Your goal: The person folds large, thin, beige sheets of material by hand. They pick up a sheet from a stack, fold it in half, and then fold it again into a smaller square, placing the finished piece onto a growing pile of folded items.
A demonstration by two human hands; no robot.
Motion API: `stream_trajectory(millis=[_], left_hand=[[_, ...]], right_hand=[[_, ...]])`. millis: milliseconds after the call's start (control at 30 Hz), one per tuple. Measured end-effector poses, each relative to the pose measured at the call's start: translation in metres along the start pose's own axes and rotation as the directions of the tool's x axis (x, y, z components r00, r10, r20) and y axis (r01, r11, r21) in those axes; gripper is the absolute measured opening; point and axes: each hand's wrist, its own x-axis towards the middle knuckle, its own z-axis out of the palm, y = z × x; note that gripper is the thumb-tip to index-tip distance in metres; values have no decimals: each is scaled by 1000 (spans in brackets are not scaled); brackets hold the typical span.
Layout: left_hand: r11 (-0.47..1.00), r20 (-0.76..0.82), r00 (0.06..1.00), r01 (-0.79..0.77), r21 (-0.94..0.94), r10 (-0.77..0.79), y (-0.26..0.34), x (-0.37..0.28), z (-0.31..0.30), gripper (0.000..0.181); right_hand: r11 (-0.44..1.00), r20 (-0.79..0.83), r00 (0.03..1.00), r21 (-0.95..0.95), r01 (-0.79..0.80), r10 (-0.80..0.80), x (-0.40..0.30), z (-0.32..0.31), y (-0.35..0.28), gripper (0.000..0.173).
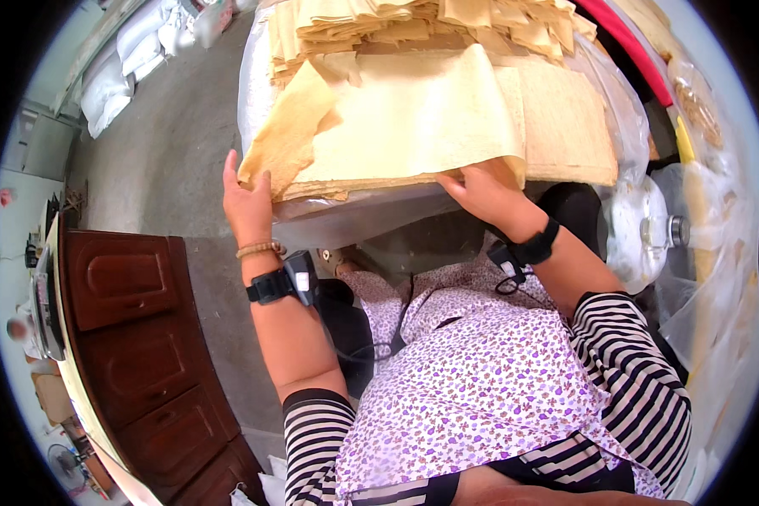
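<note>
A wide stack of thin yellow sheets lies before me on a plastic-covered surface. At the stack's left corner is my left hand, thumb and index finger apart. The corner of a darker yellow folded piece lies between them; whether they grip it is unclear. My right hand is at the near edge, its thumb outside and its other fingers hidden beneath the curled-up top sheet, which it holds. That sheet bends upward at its right side.
Piles of folded yellow pieces lie at the far side. Clear plastic sheeting hangs below the near edge. A dark wooden cabinet stands to the left, with white sacks farther off. At right are a clear jar and plastic wrapping.
</note>
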Motion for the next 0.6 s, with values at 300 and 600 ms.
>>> stream_trajectory(millis=[300, 600], left_hand=[[981, -37, 992, 110, -159, -117, -51, 29, 34, 45], [714, 104, 808, 566, -412, -580, -67, 10, -8, 58]], right_hand=[[989, -268, 956, -63, -137, 116, -70, -46, 60, 60], [58, 51, 691, 989, -134, 721, -68, -74, 112, 62]])
